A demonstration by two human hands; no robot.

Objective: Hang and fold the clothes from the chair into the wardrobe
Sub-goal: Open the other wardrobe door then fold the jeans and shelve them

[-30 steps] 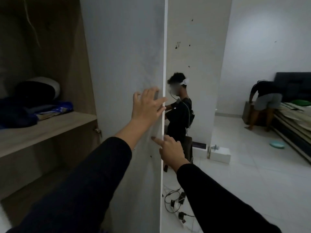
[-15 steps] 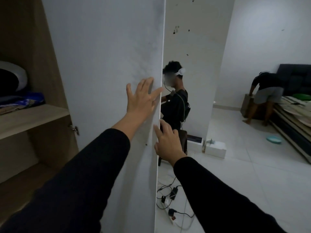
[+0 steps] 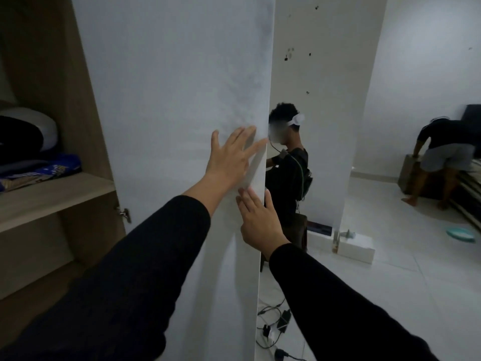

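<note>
No readable text in view.
No letters, numbers, brand marks or signs can be made out on any surface; the blue folded cloth [image 3: 44,171] on the wardrobe shelf [image 3: 52,196] carries a pale printed pattern, too blurred and small to tell whether it holds any writing.
</note>
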